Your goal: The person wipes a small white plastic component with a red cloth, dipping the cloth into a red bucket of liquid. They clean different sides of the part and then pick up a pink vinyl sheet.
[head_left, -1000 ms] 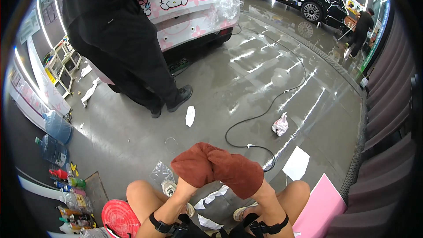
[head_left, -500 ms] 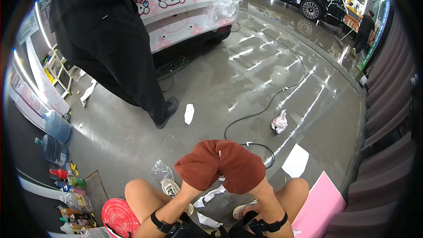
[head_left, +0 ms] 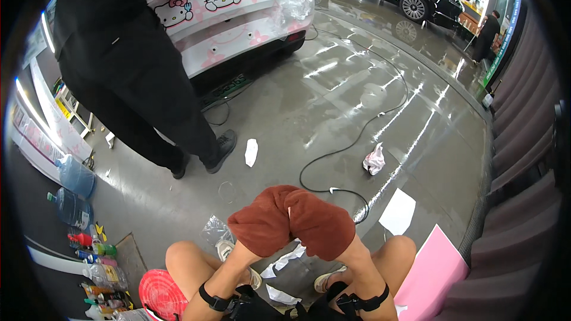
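While wrapped together, both hands hold a rust-red cloth (head_left: 291, 220).

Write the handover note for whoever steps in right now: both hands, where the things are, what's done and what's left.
Left hand: covered by a rust-red cloth, held out in front at knee height.
Right hand: wrapped in the same cloth; both hands are bunched together inside it, fingers hidden.
Around: the wearer sits low, knees apart. A red basket is by the left knee, a pink sheet by the right, paper scraps between the feet. A black cable runs across the wet floor. A person in black works at the pink-wrapped car ahead.
Done: cloth gathered in both hands.
Left: cannot tell from this view.
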Demonstrator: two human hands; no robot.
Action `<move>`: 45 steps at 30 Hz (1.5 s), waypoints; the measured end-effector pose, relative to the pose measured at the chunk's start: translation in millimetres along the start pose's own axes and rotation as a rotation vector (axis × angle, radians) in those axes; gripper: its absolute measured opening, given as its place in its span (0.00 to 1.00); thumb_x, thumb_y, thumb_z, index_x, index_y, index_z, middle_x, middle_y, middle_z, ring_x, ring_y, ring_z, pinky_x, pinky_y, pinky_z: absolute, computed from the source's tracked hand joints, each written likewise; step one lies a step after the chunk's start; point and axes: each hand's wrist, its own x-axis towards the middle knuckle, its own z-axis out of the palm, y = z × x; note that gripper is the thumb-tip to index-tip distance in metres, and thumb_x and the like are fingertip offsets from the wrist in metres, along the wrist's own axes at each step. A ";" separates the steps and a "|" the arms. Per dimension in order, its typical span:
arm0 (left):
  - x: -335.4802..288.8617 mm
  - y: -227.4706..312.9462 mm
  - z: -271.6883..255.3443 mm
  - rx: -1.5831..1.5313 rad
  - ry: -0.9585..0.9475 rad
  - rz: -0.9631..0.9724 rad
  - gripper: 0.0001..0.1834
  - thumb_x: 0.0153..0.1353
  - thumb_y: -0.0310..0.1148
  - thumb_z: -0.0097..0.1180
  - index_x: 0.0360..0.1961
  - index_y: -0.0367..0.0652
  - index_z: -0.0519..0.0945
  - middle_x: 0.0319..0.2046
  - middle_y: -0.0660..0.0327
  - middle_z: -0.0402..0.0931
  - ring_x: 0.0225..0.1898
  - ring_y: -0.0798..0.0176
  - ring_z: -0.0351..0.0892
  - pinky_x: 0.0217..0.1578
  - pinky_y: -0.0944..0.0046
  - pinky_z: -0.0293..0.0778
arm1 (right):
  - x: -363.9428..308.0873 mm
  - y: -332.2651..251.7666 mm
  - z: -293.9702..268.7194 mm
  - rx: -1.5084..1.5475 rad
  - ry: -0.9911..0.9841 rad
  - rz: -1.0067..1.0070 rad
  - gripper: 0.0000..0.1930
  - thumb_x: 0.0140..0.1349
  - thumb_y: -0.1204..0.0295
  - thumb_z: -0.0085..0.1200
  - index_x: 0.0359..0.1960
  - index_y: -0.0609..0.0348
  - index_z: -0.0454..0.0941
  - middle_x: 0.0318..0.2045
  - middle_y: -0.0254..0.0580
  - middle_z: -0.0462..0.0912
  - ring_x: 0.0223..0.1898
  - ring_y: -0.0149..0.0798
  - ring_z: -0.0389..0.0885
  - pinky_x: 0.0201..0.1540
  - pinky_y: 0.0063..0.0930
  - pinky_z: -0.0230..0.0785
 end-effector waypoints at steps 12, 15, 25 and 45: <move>54.7 94.8 -53.8 0.118 0.210 0.090 0.26 0.26 0.40 0.75 0.32 0.47 0.82 0.34 0.59 0.81 0.36 0.49 0.79 0.36 0.60 0.73 | 3.5 3.7 14.8 0.136 0.143 -0.154 0.25 0.58 0.75 0.55 0.59 0.56 0.71 0.58 0.45 0.76 0.60 0.49 0.74 0.58 0.37 0.71; 62.8 106.1 -61.0 0.154 0.172 0.054 0.24 0.27 0.39 0.75 0.30 0.46 0.81 0.32 0.59 0.80 0.35 0.51 0.79 0.36 0.61 0.73 | 8.5 -3.8 3.3 0.092 0.174 -0.171 0.24 0.57 0.75 0.56 0.58 0.55 0.72 0.56 0.45 0.77 0.56 0.50 0.77 0.55 0.38 0.72; 46.1 99.4 -38.0 0.048 0.410 -0.065 0.17 0.58 0.27 0.58 0.49 0.41 0.79 0.44 0.55 0.79 0.44 0.56 0.80 0.44 0.64 0.74 | 43.5 -33.3 8.9 -0.130 0.301 -0.081 0.23 0.54 0.73 0.58 0.52 0.63 0.69 0.51 0.49 0.77 0.49 0.49 0.79 0.45 0.37 0.76; 28.7 99.8 -42.7 -0.160 0.330 -0.109 0.19 0.61 0.18 0.56 0.53 0.43 0.72 0.47 0.63 0.75 0.50 0.65 0.76 0.54 0.63 0.75 | 17.2 -9.2 57.3 -0.010 0.239 -0.105 0.30 0.64 0.71 0.49 0.70 0.52 0.60 0.65 0.48 0.67 0.66 0.49 0.68 0.65 0.37 0.64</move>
